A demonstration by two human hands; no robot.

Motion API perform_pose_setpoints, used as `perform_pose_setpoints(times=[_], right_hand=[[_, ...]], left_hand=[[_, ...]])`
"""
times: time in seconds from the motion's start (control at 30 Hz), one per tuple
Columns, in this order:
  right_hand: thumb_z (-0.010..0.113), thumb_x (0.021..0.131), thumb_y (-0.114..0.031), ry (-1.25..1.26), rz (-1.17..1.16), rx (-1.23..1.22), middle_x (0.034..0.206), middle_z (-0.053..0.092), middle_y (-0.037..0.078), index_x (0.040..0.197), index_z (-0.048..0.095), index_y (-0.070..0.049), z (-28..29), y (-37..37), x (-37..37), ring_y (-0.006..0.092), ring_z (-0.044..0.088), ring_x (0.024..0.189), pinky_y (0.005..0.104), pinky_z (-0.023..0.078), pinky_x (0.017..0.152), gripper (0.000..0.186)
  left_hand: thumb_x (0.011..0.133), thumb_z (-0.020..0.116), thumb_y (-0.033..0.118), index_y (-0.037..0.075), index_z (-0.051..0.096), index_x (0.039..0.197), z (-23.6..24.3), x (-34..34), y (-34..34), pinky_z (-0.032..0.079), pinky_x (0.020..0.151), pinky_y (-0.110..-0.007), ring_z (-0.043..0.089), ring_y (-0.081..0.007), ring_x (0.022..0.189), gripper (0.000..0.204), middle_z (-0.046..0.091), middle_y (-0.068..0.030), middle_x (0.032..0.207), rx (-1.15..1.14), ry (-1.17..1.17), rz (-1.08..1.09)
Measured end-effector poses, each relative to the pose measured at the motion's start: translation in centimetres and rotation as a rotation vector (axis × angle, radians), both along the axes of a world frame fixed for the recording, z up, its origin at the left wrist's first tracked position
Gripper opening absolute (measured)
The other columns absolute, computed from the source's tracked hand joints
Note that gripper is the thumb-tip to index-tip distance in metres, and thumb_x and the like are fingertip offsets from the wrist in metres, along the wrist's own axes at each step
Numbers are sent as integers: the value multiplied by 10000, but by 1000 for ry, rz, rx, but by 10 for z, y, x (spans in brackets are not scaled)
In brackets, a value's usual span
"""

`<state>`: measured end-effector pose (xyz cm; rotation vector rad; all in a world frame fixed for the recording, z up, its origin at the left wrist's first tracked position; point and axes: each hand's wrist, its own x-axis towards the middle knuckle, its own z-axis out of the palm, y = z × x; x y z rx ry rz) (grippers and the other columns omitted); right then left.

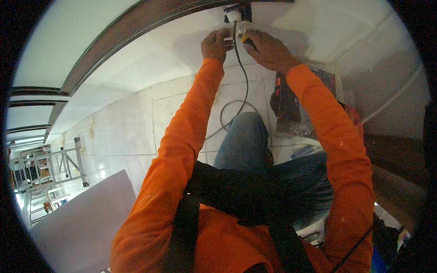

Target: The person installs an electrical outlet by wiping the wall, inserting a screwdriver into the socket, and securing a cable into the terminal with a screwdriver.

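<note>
At the top of the head view, a white plug (234,17) sits against the wall, and a dark cable (246,77) hangs from it to the floor. My left hand (215,46) is just left of the cable, fingers bent toward it; what they hold is too small to make out. On the other side, my right hand (269,49) is closed on a small yellow thing (245,38), its kind mostly hidden by the fingers. A clear, whitish piece (244,28) shows between my hands, below and right of the plug.
The cable loops on the white tiled floor (173,102) by my knee. A dark case with red parts (325,79) lies beyond my right forearm. At lower left is a pale flat panel (91,223), with a metal frame (68,164) behind it. Dark brown trim (98,48) crosses the wall.
</note>
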<state>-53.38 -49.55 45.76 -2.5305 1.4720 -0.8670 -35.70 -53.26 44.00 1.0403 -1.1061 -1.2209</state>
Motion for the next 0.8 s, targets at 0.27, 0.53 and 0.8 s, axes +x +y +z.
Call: perform_pose_setpoints(times=[0.27,0.53,0.8], right_hand=[[491,875,-287,76,2,-104,1071,536,178,1054,478,-23,11,-11,13,358,550,953,437,456,829,320],[489,857,-307,75,-6,-51,1004,569,191,1015,504,-13,16,-16,17,360,567,911,450,474,784,333],[498,841,-331,63,18,-139,934,592,200,995,531,1,11,-18,11,359,585,864,447,485,756,367]], left_hand=[[862,573,248,-26,544,1011,-1,14,7,543,722,-345,622,-257,815,313,610,-131,897,130,304,-149],[875,495,116,-74,498,1110,-10,24,2,552,735,-367,621,-291,853,302,585,-191,1013,-181,18,-207],[889,484,151,-69,501,1119,6,17,11,551,739,-345,618,-254,875,318,590,-157,1026,92,358,-202]])
